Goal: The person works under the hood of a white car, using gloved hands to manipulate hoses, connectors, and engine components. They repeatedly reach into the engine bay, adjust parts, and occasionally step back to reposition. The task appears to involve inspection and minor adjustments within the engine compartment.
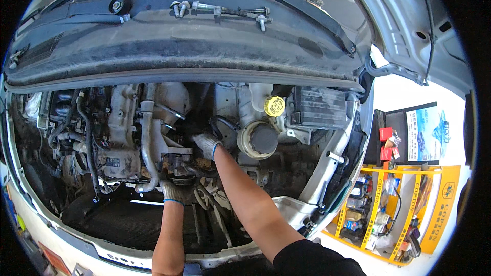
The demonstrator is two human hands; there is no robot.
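Both my hands reach into a car's open engine bay in pale knitted gloves with blue cuffs. My left hand [175, 192] is low beside a round pulley [182, 179] at the front of the engine, and its fingers are mostly hidden against the parts there. Farther back and to the right, my right hand [206, 145] reaches beside a metal bracket [173, 145]. Its fingertips fade into shadow, so I cannot tell what they touch. A curved metal pipe [149, 148] runs down left of the bracket. A black hose [223, 120] bends just beyond my right hand.
Several loose bolts [203, 6] and a small pulley [119, 5] lie on the cowl. Right of my hands are a dark round cap [264, 138], a yellow cap [274, 106] and a black box [319, 107]. A radiator [123, 220] spans the front. A yellow shelf rack [378, 209] stands at right.
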